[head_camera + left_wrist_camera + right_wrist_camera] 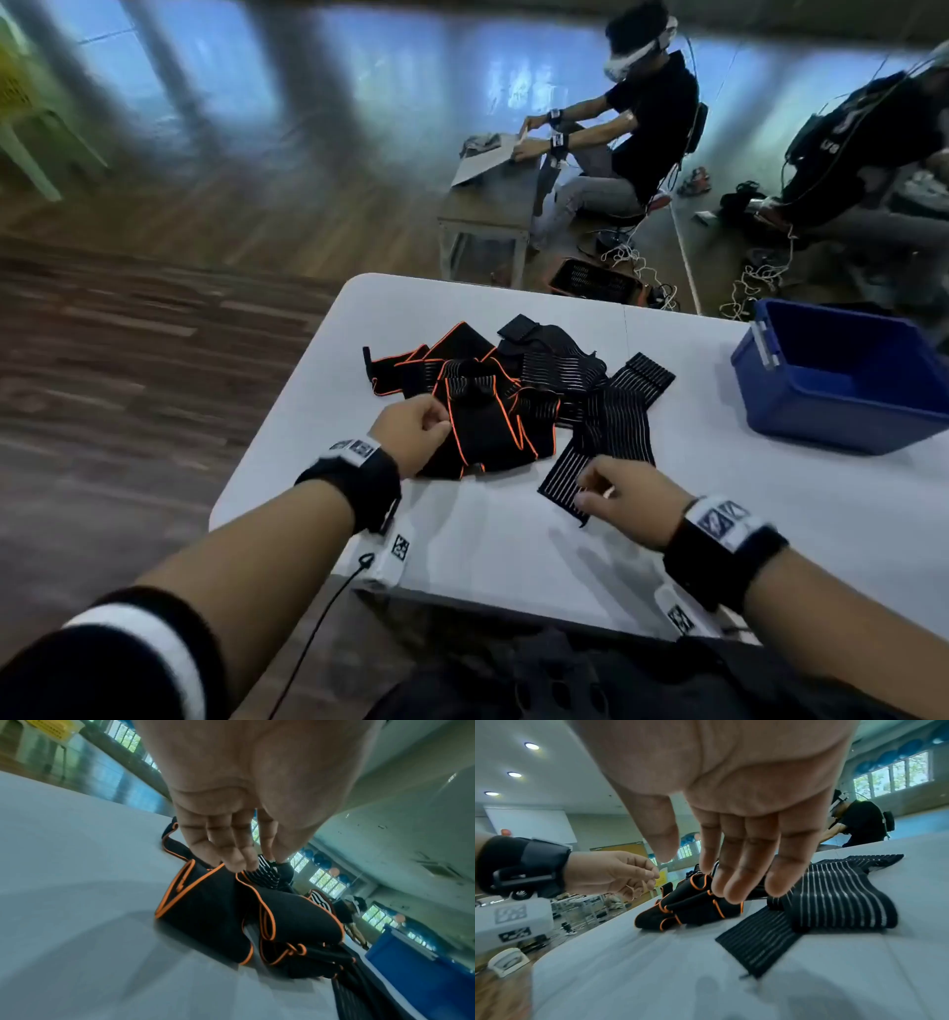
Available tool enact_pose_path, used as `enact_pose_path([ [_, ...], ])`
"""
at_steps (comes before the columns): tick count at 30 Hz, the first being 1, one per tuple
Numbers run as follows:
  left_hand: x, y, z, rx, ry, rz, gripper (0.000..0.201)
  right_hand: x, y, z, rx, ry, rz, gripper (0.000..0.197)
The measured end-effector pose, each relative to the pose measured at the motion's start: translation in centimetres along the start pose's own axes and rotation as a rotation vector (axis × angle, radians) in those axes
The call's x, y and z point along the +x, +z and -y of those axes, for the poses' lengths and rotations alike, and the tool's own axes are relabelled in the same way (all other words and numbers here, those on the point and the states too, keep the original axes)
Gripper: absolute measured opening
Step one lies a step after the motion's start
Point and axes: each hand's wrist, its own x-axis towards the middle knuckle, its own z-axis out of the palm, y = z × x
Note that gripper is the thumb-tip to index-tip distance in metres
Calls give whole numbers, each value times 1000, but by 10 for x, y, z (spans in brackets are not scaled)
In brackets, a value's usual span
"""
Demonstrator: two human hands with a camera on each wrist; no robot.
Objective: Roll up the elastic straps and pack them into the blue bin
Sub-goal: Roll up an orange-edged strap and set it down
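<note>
A tangle of black elastic straps [518,380] lies in the middle of the white table [513,545]. Nearest me are an orange-trimmed strap [482,431] [218,912] [693,906] and a white-striped strap [601,442] [770,937] whose flat end points at me. My left hand [436,424] [246,864] [641,880] hovers at the orange-trimmed strap's left edge, fingers loosely curled and holding nothing. Just above the striped strap's near end, my right hand [590,493] [698,874] has its fingers relaxed and empty. The blue bin [821,416] [406,963] stands at the table's far right with nothing visible inside.
The table's left edge and rounded far corner lie close to the pile. Beyond it a seated person [642,118] works at a small table [488,205]. An orange basket [590,282] and cables lie on the floor. Another person [873,154] sits at far right.
</note>
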Motion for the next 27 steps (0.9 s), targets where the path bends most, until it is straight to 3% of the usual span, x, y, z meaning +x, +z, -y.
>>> enact_pose_path([
  [7,47,22,-18,200,41,35,46,44,-16,21,337,188,-193,17],
  [9,56,26,-20,286,27,46,45,47,-14,22,400,227,-236,20],
  [12,66,28,-22,338,41,50,22,45,-10,25,328,237,-244,17],
  [17,79,5,-40,124,139,-93,22,46,-12,27,183,253,-219,11],
  [22,82,-54,-79,-80,251,-244,21,71,-17,31,150,258,-341,4],
  [27,73,-93,-94,-268,332,-241,16,103,-14,34,-96,198,-249,21],
])
